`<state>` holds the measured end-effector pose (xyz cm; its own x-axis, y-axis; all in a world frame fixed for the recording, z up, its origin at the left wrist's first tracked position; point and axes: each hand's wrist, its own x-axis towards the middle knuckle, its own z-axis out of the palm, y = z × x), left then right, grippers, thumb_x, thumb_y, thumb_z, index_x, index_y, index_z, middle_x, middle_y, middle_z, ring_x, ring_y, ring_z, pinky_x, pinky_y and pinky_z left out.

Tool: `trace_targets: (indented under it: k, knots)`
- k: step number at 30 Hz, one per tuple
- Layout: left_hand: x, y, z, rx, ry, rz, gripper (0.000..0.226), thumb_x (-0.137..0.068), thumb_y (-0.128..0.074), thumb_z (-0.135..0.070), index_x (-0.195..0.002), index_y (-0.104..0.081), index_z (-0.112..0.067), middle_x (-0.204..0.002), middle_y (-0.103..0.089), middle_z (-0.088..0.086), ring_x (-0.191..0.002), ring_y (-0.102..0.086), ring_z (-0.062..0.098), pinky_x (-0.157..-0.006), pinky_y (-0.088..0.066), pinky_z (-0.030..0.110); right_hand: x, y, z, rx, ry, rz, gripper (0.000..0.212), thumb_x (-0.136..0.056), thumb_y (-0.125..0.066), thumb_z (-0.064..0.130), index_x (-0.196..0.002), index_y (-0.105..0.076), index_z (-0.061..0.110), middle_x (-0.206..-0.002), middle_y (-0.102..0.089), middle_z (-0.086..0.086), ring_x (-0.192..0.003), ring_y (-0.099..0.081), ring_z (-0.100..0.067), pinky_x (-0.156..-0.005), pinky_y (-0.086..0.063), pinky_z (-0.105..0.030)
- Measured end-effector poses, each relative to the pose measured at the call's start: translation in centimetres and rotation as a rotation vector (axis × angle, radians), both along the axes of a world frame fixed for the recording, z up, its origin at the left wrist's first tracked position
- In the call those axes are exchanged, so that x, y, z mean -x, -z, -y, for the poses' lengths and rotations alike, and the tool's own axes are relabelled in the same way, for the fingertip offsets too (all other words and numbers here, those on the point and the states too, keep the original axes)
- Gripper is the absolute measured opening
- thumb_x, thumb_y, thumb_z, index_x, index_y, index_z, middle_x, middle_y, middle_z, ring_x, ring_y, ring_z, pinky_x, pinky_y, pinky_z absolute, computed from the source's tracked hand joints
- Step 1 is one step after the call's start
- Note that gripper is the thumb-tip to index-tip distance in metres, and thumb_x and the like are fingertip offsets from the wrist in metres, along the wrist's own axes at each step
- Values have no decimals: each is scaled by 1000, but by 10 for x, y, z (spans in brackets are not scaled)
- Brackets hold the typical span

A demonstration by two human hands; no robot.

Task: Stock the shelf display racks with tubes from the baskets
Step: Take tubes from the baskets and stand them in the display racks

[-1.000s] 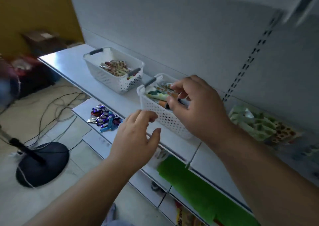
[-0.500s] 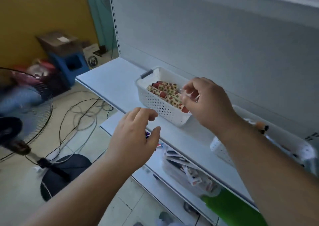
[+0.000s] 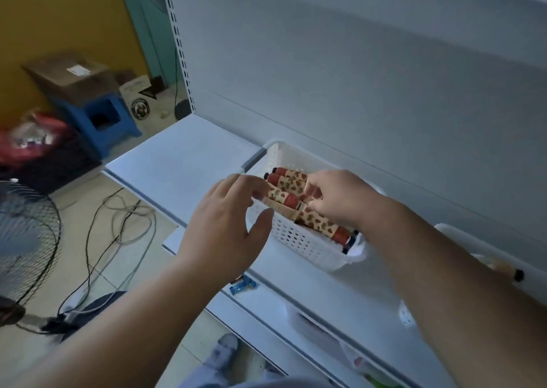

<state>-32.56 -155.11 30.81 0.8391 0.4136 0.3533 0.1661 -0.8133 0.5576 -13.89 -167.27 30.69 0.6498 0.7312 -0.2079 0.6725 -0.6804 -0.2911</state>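
Since half a second ago our left hand (image 3: 228,225) has reached the basket (image 3: 299,241), fingers loose; right hand (image 3: 340,199) pinches a tube (image 3: 321,225). Picking begins.

Yellow wall (image 3: 59,17) at 10 o'clock, with a teal strip (image 3: 142,26) bordering it toward 11. Below, a blue plastic stool (image 3: 100,121) carries a brown cardboard box (image 3: 71,76); a smaller white box (image 3: 137,97) stands just beside the stool. Red bag (image 3: 32,133) at 9 o'clock, on a dark crate (image 3: 50,165). Standing fan (image 3: 23,239) at 8 o'clock, its dark round base (image 3: 97,304) on the tiled floor (image 3: 74,210). Loose cables (image 3: 118,225) lie coiled on the tiles between fan and shelving.
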Motion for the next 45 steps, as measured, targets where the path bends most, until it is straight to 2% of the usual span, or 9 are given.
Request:
trace_targets:
  k: [6,14,17,20,25,28,35,40,45]
  knots:
    - [-56,6,-40,-29,270,52,27,-84,-52,-35,-108,-56,-22,-98,-55,-12,-90,-54,13,-76,-45,29,-4,6,2,242,43,45,20,-80,-74,38,-87,-58,27,-87,-62,8,-79,-59,-13,-72,-54,-35]
    - [-100,12,-61,-2,560,19,25,-84,-63,-25,-108,-56,-25,-95,-54,-15,-85,-57,14,-74,-51,34,8,16,-3,269,167,170,23,-83,-57,10,-69,-41,19,-75,-55,-2,-69,-55,-22,-59,-44,-28]
    - [-110,13,-61,-9,628,-26,25,-85,-64,-24,-109,-57,-25,-95,-56,-16,-82,-55,8,-73,-48,24,26,-2,12,4,376,159,15,-84,-58,15,-81,-44,19,-73,-55,-1,-68,-55,-23,-54,-36,-28]
    - [-122,15,-53,-18,694,-68,24,-86,-64,-25,-109,-58,-25,-95,-57,-14,-80,-54,5,-67,-37,7,50,-24,27,-421,640,163,16,-88,-61,19,-96,-47,19,-78,-57,3,-67,-56,-16,-54,-42,-30]
    - [-150,23,-27,-289,866,-371,25,-86,-63,-28,-110,-56,-24,-100,-59,-10,-84,-56,10,-71,-50,25,89,-39,38,-962,895,-95,12,-96,-48,14,-104,-50,22,-84,-63,-12,-66,-66,-25,-57,-56,-46]
    - [-169,29,-8,-558,869,-535,20,-86,-62,-23,-105,-58,-20,-90,-62,-3,-75,-58,13,-65,-54,28,103,-42,47,-1197,955,-241,16,-97,-47,9,-100,-52,24,-73,-63,-9,-58,-63,-26,-50,-50,-35]
    - [-175,37,12,-823,812,-513,14,-84,-58,-15,-98,-61,-15,-82,-60,0,-71,-56,14,-58,-44,25,121,-40,83,-1301,983,-291,17,-95,-49,7,-103,-57,19,-76,-64,-8,-54,-56,-27,-48,-42,-31]
    - [-141,14,17,-586,632,-451,15,-88,-52,-19,-103,-55,-18,-83,-62,3,-70,-56,22,-62,-49,33,137,-36,125,-1300,940,-339,15,-95,-50,9,-99,-59,20,-80,-64,-10,-56,-57,-27,-52,-45,-34]
    - [-64,-25,65,-380,540,-179,8,-94,-50,-27,-101,-46,-26,-81,-62,3,-66,-53,27,-58,-46,33,169,-40,194,-1303,900,-336,17,-95,-50,7,-97,-60,20,-79,-67,-9,-57,-57,-26,-53,-45,-34]
